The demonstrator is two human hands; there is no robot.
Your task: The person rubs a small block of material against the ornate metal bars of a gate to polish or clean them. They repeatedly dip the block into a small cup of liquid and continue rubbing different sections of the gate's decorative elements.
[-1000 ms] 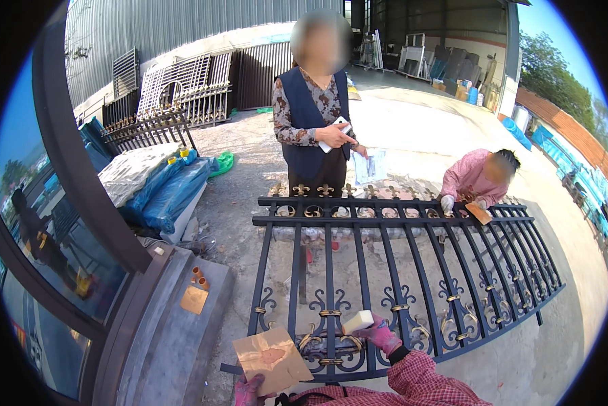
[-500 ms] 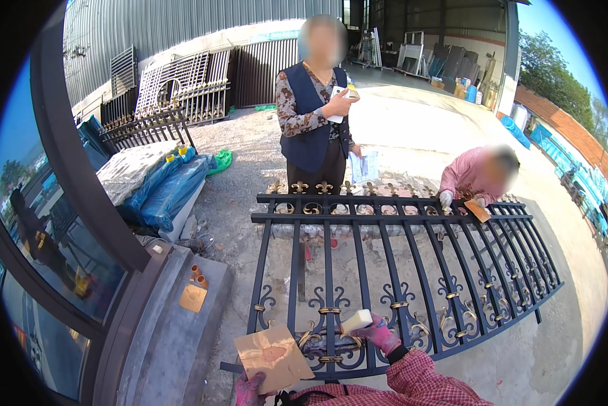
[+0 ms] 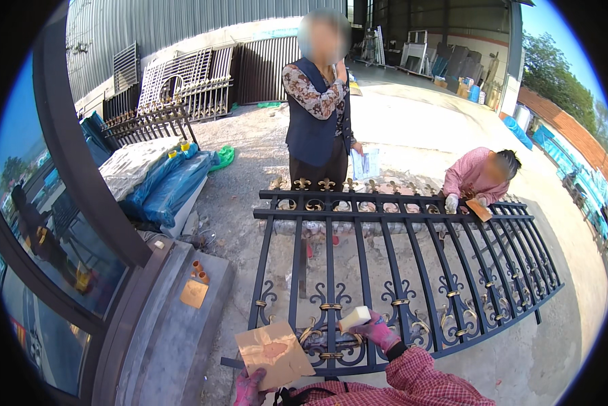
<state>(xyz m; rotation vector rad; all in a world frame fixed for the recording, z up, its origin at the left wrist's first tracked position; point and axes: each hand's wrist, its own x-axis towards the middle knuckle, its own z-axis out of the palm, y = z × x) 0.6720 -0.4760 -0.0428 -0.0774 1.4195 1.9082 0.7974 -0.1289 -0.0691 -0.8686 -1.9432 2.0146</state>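
Observation:
My left hand (image 3: 250, 388), in a pink glove, grips the lower left edge of a flat gold-brown card (image 3: 291, 360). A rough reddish-brown patch marks the middle of the card. My right hand (image 3: 378, 331), gloved in pink, holds a white sponge block (image 3: 356, 317) whose left end looks brownish. That block is just above the scrollwork of a black metal fence panel (image 3: 366, 271); whether it touches the metal I cannot tell. Gold paint shows on several collars and scrolls of the panel.
A co-worker in pink (image 3: 469, 177) bends over the panel's far right with another brown card (image 3: 480, 210). Beyond the panel stands a person in a dark vest (image 3: 310, 135). On the grey step (image 3: 175, 325) at left are small brown cups (image 3: 197, 267) and a gold card (image 3: 194, 293).
The standing person's hand, holding a white phone-like object before, has risen to the head. My right hand and sponge have shifted only slightly; the card stays in my left hand.

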